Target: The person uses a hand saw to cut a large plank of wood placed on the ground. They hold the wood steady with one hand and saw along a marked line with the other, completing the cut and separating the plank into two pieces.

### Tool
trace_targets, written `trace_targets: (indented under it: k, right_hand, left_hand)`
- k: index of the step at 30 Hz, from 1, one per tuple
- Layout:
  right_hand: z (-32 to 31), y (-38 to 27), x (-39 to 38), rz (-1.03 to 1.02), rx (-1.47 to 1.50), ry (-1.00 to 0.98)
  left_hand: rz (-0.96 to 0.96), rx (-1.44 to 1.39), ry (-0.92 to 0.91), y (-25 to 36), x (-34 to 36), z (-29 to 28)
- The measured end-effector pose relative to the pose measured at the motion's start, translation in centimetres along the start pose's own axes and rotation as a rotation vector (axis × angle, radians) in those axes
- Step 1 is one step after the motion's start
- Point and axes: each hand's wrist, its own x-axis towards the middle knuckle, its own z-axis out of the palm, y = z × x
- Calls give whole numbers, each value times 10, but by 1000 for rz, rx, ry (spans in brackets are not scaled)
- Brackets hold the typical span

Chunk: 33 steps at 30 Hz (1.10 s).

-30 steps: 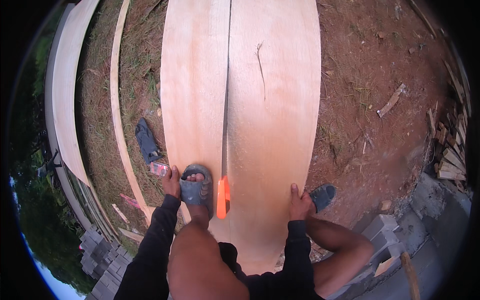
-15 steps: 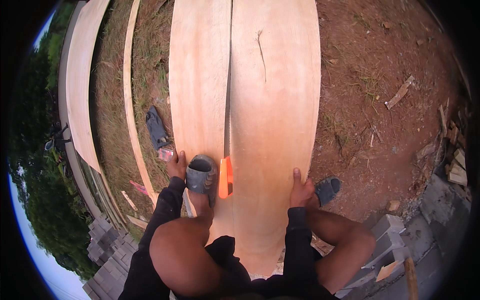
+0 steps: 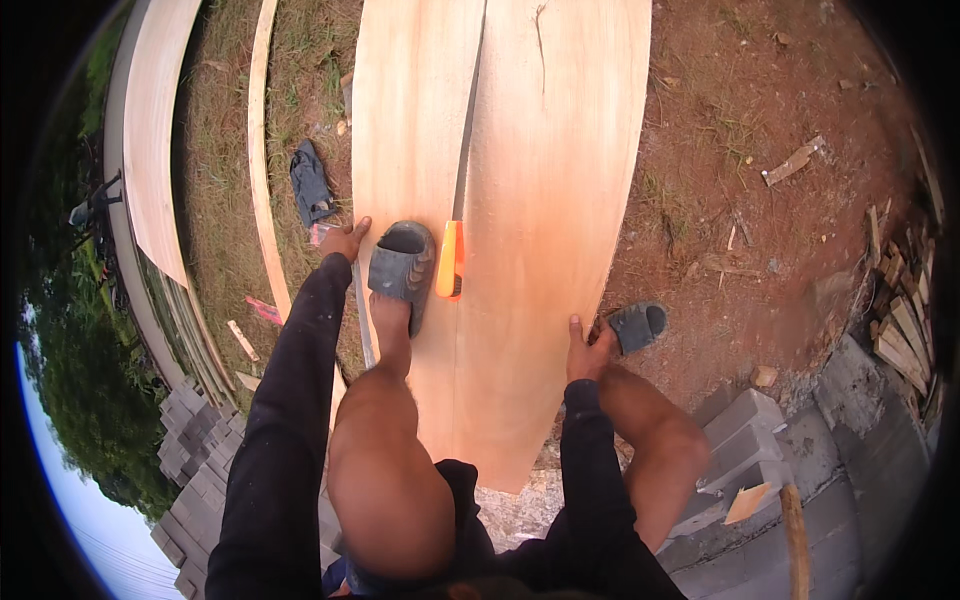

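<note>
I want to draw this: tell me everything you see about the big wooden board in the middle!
The big board is pale tan wood with faint grain, perhaps plywood. It lies stretched past the picture's top. A dark slit runs along it to an orange tool; a faint line continues nearer. A sandal rests on its left part. The left hand touches its left edge; the right hand holds the right edge, thumb on top. A twig lies farther up.

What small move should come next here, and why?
Probably bring the right hand to the orange handle: neither hand is on it, it stands at the near end of the open slit in the plywood sheet, and the left sandal rests on that sheet.
</note>
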Motion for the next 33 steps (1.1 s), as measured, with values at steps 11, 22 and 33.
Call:
trace_targets:
  k: [11, 22, 33]
  right_hand:
    - [-12, -1, -16, -12, 170, -143]
    - [-3, 19, -10, 19, 153, -82]
    - [43, -62, -42, -455, -208, 315]
  left_hand:
    - [-137, -361, -140, -2, -3, -13]
    - [-145, -496, -213, 0, -2, -17]
    - [52, -598, -190, -27, 10, -1]
